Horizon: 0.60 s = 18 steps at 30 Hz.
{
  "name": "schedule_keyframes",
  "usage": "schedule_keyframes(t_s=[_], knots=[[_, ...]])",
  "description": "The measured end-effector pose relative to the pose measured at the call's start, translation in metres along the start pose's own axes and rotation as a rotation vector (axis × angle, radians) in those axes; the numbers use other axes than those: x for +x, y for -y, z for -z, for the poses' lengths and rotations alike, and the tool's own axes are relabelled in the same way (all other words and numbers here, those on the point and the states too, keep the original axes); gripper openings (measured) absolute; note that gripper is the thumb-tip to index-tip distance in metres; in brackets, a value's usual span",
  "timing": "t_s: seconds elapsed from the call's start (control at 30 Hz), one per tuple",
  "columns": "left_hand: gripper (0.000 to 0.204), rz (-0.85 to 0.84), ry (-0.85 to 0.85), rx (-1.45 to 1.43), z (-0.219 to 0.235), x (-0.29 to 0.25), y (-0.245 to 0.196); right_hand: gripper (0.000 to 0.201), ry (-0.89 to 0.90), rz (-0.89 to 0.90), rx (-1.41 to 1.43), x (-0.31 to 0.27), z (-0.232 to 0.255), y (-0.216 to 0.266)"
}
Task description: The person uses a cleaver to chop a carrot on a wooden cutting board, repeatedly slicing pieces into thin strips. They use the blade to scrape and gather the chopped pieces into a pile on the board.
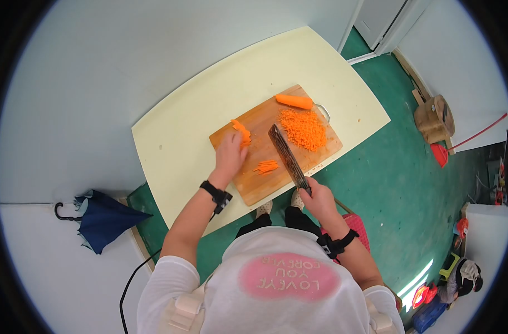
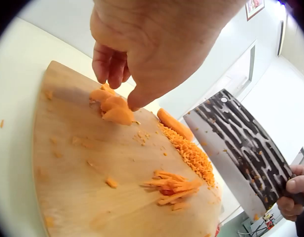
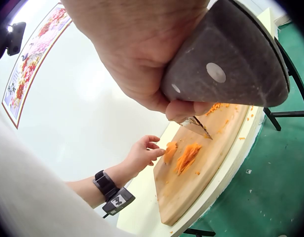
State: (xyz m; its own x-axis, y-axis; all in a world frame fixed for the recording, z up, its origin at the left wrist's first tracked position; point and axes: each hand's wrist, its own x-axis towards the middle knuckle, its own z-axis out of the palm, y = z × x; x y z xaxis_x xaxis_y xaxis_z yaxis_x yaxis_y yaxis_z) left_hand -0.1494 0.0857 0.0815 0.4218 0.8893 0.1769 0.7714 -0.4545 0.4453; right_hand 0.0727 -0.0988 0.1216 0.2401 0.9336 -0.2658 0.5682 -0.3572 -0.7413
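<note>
My left hand [image 1: 230, 154] is at the left part of the wooden cutting board [image 1: 259, 189], right beside a small stack of carrot slices [image 2: 115, 108]. In the left wrist view its thumb and fingers stand apart above the slices, fingertips close to them. My right hand [image 1: 322, 205] grips the handle of a cleaver [image 1: 287, 156] with a dark patterned blade, bits of carrot stuck to it. The blade is over the board, between a small bunch of carrot strips [image 1: 265, 167] and a heap of finely diced carrot [image 1: 304, 129]. A peeled carrot piece [image 1: 294, 101] lies at the board's far edge.
The board lies on a pale yellow table [image 1: 181, 111] set against the wall. A metal handle [image 1: 324, 113] is at the board's right end. On the left, a dark blue umbrella [image 1: 109, 220] leans by the wall. A pink stool [image 1: 357, 228] stands near my right arm.
</note>
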Motion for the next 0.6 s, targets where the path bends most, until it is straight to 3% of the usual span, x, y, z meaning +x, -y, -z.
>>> schedule_keyframes(t_s=[0.03,0.1,0.2,0.3,0.6], knots=[[0.032,-0.005,0.003,0.0,-0.003,-0.009,-0.003,0.032,-0.003,0.002,-0.026,-0.001,-0.002,0.0],[0.024,-0.343,-0.026,-0.109,-0.014,-0.029,-0.011,0.031,-0.017,0.01,-0.052,-0.003,-0.005,0.002],[0.024,-0.501,0.042,-0.241,-0.023,-0.04,-0.028,0.03,-0.056,0.037,-0.112,-0.007,-0.015,0.005],[0.023,-0.475,-0.038,-0.281,-0.036,-0.042,-0.033,0.03,-0.101,0.068,-0.198,-0.01,-0.026,0.007],[0.018,-0.386,0.021,-0.331,-0.062,-0.04,-0.023,0.026,-0.171,0.114,-0.362,-0.014,-0.058,0.016]])
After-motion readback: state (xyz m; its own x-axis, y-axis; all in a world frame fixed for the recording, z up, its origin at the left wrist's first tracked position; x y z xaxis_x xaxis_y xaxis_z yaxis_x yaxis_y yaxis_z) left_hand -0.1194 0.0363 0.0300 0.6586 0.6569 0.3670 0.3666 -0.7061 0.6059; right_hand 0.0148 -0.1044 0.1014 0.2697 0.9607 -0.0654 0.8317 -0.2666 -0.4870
